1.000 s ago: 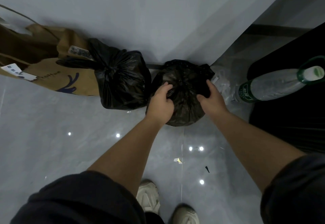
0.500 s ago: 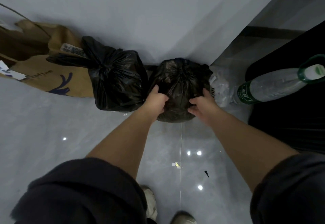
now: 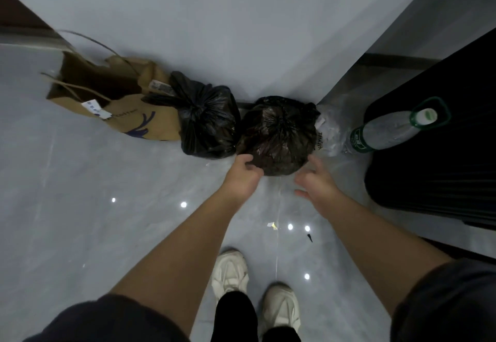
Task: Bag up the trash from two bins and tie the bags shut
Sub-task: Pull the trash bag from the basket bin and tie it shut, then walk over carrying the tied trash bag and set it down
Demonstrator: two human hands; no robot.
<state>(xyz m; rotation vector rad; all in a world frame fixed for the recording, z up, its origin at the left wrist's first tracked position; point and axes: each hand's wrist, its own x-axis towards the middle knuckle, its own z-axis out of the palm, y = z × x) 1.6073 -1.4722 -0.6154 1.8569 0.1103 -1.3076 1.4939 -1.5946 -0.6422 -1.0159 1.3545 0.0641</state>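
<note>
Trash bag [image 3: 279,135]: knotted, just beyond both hands, set against the wall [image 3: 241,33] beside the other bag [image 3: 206,119], likely for collection. Left hand [image 3: 243,174]: fingers curled at its near edge, grip unclear. Right hand [image 3: 315,183]: spread, empty.

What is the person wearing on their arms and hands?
The left hand and right hand are bare: no gloves, watch or rings show. The dark left sleeve and right sleeve are short, leaving the forearms uncovered.
</note>
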